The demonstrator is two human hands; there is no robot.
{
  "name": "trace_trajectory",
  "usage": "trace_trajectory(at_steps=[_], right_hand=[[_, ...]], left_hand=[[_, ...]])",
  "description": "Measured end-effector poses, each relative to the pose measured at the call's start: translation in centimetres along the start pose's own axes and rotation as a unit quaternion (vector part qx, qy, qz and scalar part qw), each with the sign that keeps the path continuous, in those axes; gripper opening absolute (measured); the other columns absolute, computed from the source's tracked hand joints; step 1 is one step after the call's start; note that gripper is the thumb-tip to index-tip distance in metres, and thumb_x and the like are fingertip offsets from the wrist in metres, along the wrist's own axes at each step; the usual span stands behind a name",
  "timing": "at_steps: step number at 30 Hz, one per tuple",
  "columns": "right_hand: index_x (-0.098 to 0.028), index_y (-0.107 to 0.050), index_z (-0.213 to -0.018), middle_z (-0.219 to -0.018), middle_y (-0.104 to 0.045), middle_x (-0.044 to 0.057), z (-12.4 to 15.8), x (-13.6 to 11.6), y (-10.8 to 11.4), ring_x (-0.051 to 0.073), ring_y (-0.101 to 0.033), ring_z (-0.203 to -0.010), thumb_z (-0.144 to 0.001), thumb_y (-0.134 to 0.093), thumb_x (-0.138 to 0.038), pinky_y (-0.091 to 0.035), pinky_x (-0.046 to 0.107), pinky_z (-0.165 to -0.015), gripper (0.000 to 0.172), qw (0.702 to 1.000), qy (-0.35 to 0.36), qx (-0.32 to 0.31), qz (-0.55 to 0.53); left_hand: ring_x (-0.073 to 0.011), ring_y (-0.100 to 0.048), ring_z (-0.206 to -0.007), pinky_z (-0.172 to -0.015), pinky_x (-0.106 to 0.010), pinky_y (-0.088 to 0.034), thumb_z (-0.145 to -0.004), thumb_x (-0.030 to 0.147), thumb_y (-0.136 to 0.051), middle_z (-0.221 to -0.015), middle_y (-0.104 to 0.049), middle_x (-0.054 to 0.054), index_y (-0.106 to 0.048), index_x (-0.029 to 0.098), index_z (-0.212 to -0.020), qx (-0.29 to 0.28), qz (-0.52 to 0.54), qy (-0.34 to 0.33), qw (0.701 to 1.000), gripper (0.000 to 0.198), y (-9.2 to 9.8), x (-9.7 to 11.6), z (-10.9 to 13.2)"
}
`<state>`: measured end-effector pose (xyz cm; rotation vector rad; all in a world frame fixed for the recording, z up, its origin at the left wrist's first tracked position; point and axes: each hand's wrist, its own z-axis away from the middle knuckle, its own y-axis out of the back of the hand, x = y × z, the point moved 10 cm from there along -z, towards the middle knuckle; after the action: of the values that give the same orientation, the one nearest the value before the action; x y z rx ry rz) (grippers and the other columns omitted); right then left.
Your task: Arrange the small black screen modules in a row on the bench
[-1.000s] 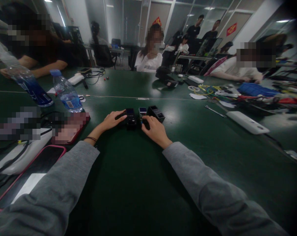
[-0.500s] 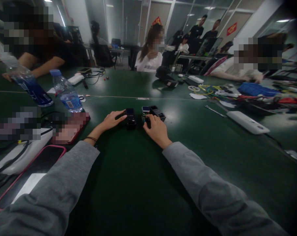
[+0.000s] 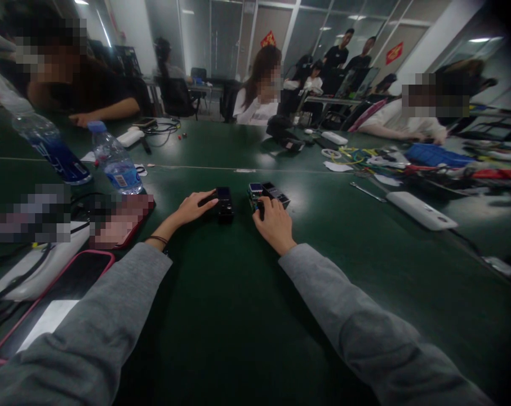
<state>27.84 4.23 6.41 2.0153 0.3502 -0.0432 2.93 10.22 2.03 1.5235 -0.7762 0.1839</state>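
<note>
A small black handheld device [image 3: 224, 201] with a dark screen and keys stands on the green table. My left hand [image 3: 192, 207] holds its left side, the thumb along the near part and the fingers partly hidden behind. To its right, my right hand [image 3: 275, 224] is closed over a green circuit board [image 3: 255, 190] with a little screen; the fingers cover the board's lower part. Touching or very near that board, on its far right, lies a black casing [image 3: 277, 193] with openings, set at a slant. A gap of bare table separates the two hands.
Left are two plastic bottles, one blue-labelled [image 3: 120, 169], a red phone [image 3: 124, 223] and a pink-edged phone [image 3: 65, 299]. Right are a wrench [image 3: 367, 192], a white power strip [image 3: 420, 210] and a heap of cables [image 3: 365, 155]. Several people sit around the table.
My right hand has shifted slightly right, and the circuit board and black casing with it. My left hand and the handheld device stay put. A person opposite has lowered a hand.
</note>
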Motion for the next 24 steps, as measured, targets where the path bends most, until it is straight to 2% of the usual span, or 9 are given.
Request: trace_trajectory(at_steps=[4, 7, 9, 11, 14, 17, 19, 21, 24], right_hand=[[-0.016, -0.060, -0.129, -0.113, -0.060, 0.016, 0.3, 0.9, 0.6, 0.034, -0.058, -0.105, -0.097, -0.052, -0.028, -0.050, 0.046, -0.087, 0.035, 1.000, -0.009, 0.010, 0.010], [-0.017, -0.056, -0.138, -0.126, -0.054, 0.021, 0.6, 0.8, 2.1, 0.039, -0.054, -0.115, -0.097, -0.054, -0.029, -0.049, 0.055, -0.092, 0.042, 0.999, -0.008, 0.052, -0.006], [-0.019, -0.050, -0.146, -0.134, -0.048, 0.022, 0.9, -0.4, 3.0, 0.042, -0.050, -0.123, -0.099, -0.053, -0.031, -0.048, 0.060, -0.098, 0.048, 0.996, 0.008, 0.080, -0.047], [-0.021, -0.044, -0.152, -0.141, -0.045, 0.022, 1.4, -2.8, 3.1, 0.041, -0.047, -0.131, -0.102, -0.052, -0.035, -0.047, 0.061, -0.104, 0.052, 0.991, 0.038, 0.081, -0.102], [-0.024, -0.033, -0.161, -0.155, -0.037, 0.022, 1.9, -7.6, 1.2, 0.041, -0.043, -0.142, -0.103, -0.058, -0.047, -0.046, 0.060, -0.111, 0.067, 0.982, 0.088, 0.021, -0.163], [-0.022, -0.023, -0.166, -0.165, -0.026, 0.024, 1.7, -10.8, -1.4, 0.045, -0.041, -0.146, -0.101, -0.064, -0.048, -0.049, 0.060, -0.111, 0.082, 0.978, 0.090, -0.045, -0.185], [-0.018, -0.023, -0.167, -0.167, -0.023, 0.027, 1.3, -11.4, -2.6, 0.045, -0.046, -0.144, -0.103, -0.061, -0.039, -0.052, 0.058, -0.109, 0.078, 0.977, 0.063, -0.069, -0.194], [-0.014, -0.029, -0.165, -0.166, -0.024, 0.028, 0.9, -11.3, -3.3, 0.043, -0.050, -0.141, -0.105, -0.055, -0.031, -0.054, 0.056, -0.108, 0.068, 0.974, 0.039, -0.089, -0.205], [-0.013, -0.038, -0.160, -0.166, -0.028, 0.026, 0.5, -10.9, -2.5, 0.040, -0.051, -0.142, -0.105, -0.052, -0.026, -0.053, 0.055, -0.112, 0.058, 0.969, 0.035, -0.077, -0.232]], left_hand=[[-0.0340, -0.047, -0.147, -0.119, -0.057, -0.039, -0.101, 0.066, -0.040, -0.159, -0.054, -0.011, -0.046, 0.026, -0.160, 0.004, 0.018, -0.007, 1.000, 0.071, 0.1, 0.2, 0.1], [-0.0339, -0.048, -0.146, -0.119, -0.057, -0.038, -0.101, 0.066, -0.041, -0.159, -0.054, -0.012, -0.047, 0.025, -0.159, 0.010, 0.025, -0.012, 1.000, 0.071, 0.2, 0.3, 0.1], [-0.0338, -0.048, -0.146, -0.118, -0.057, -0.039, -0.102, 0.066, -0.040, -0.159, -0.054, -0.011, -0.047, 0.025, -0.159, 0.012, 0.026, -0.012, 1.000, 0.070, 0.2, 0.4, 0.1], [-0.0328, -0.050, -0.145, -0.119, -0.056, -0.039, -0.103, 0.063, -0.038, -0.158, -0.056, -0.010, -0.049, 0.024, -0.157, 0.017, 0.027, -0.009, 0.999, 0.067, 0.2, 0.5, 0.1], [-0.0304, -0.052, -0.143, -0.121, -0.052, -0.038, -0.106, 0.056, -0.032, -0.155, -0.059, -0.007, -0.054, 0.024, -0.154, 0.026, 0.035, 0.003, 0.999, 0.061, 0.4, 0.6, 0.0], [-0.0288, -0.050, -0.145, -0.123, -0.051, -0.036, -0.106, 0.047, -0.034, -0.157, -0.057, -0.006, -0.054, 0.024, -0.154, 0.031, 0.040, 0.016, 0.999, 0.056, 0.5, 0.4, -0.1], [-0.0279, -0.050, -0.146, -0.123, -0.051, -0.036, -0.104, 0.039, -0.038, -0.158, -0.056, -0.005, -0.052, 0.025, -0.155, 0.029, 0.043, 0.019, 0.998, 0.055, 0.5, 0.3, -0.2], [-0.0273, -0.050, -0.146, -0.123, -0.050, -0.036, -0.102, 0.033, -0.041, -0.158, -0.056, -0.005, -0.049, 0.026, -0.157, 0.024, 0.050, 0.016, 0.998, 0.057, 0.4, 0.2, -0.2], [-0.0267, -0.051, -0.145, -0.123, -0.050, -0.038, -0.098, 0.027, -0.044, -0.156, -0.059, -0.006, -0.043, 0.025, -0.161, 0.022, 0.061, 0.003, 0.998, 0.063, 0.4, 0.1, -0.2]])
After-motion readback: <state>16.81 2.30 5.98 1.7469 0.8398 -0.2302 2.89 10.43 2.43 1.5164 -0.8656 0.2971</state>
